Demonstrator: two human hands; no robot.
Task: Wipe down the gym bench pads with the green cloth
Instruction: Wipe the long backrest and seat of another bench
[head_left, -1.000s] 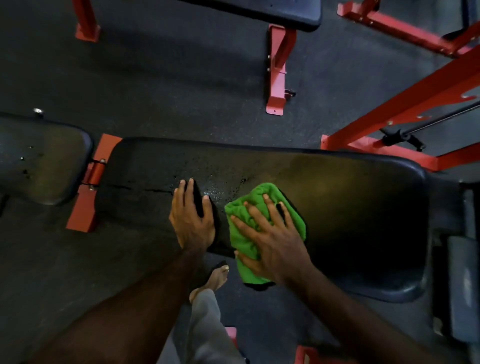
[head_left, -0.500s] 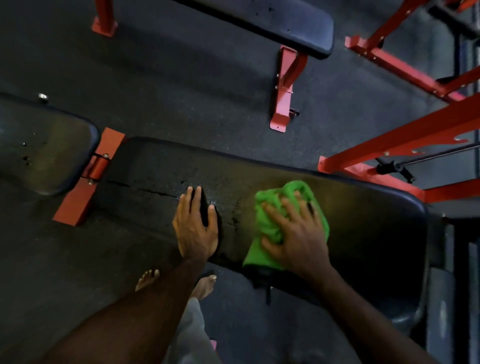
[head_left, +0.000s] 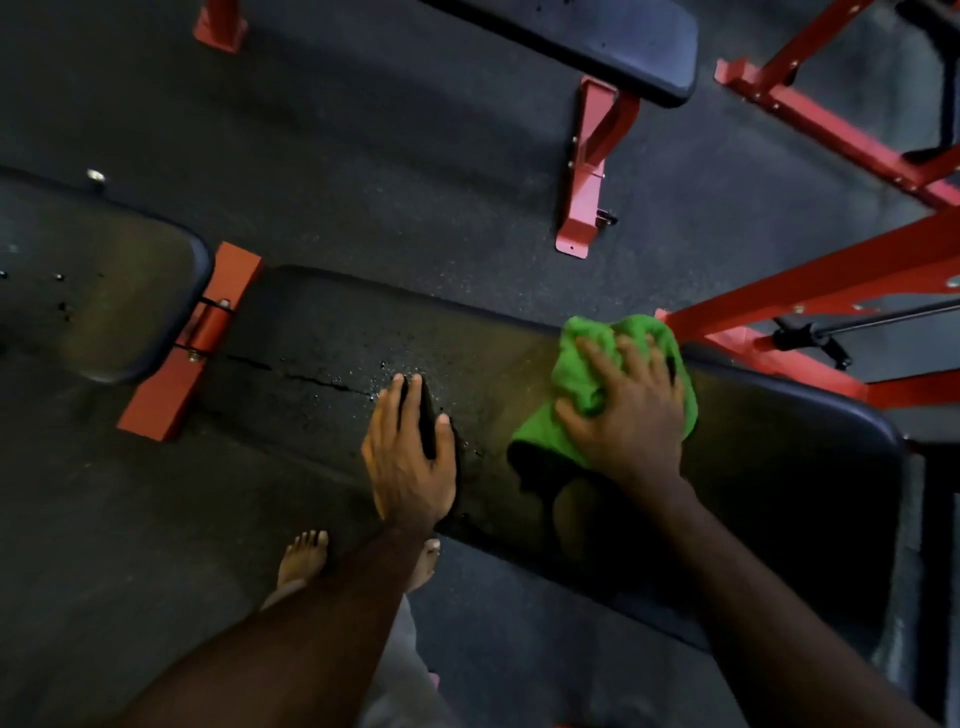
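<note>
Two hands on cracked bench pad: left flat, right pressing green cloth.

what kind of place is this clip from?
Most likely a gym: a long padded bench on red steel supports, a second bench behind it, and a red rack frame on dark speckled flooring.

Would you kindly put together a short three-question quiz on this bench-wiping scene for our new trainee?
1. True or false: the green cloth lies on the floor.
2. Which hand presses the cloth? A) left hand B) right hand
3. Fill in: the left hand rests flat on the long bench ____.

Key: 1 false, it is on the pad; 2 B; 3 pad.
</note>
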